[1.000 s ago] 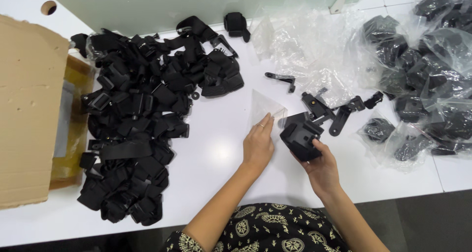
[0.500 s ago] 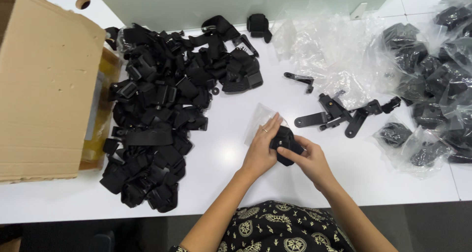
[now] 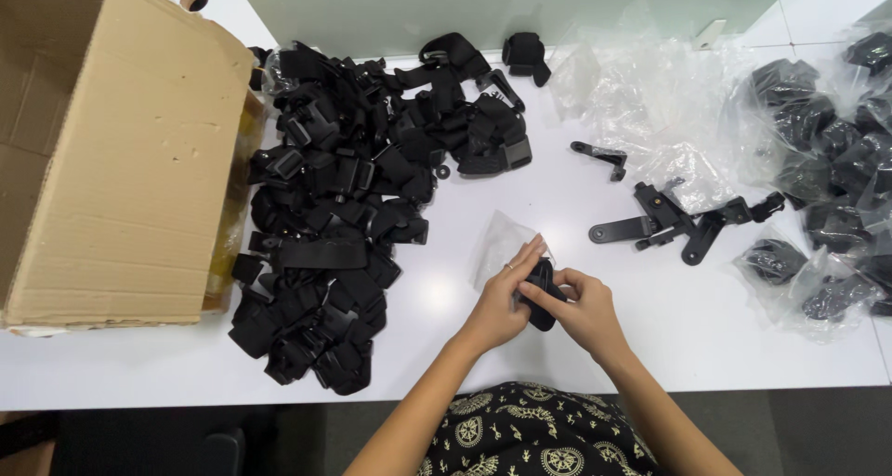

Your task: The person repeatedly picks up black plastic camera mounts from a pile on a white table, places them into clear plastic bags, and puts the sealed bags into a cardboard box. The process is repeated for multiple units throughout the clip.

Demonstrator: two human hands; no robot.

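My left hand (image 3: 497, 304) and my right hand (image 3: 583, 311) meet over the white table (image 3: 650, 327) near its front edge, and both grip one small black strap piece (image 3: 541, 295) between them. A small clear plastic bag (image 3: 497, 244) lies flat on the table just behind my left hand, its edge at my fingertips. A big heap of black straps and buckles (image 3: 362, 188) spreads to the left of my hands.
An open cardboard box (image 3: 111, 160) lies on its side at the far left. Loose black plastic brackets (image 3: 669, 221) sit to the right of my hands. Crumpled empty clear bags (image 3: 641, 95) lie at the back, and bagged black parts (image 3: 827, 188) are piled at the right edge.
My right hand brought the black piece in from the right toward my body. My left hand came off the clear bag and joined it on the piece.
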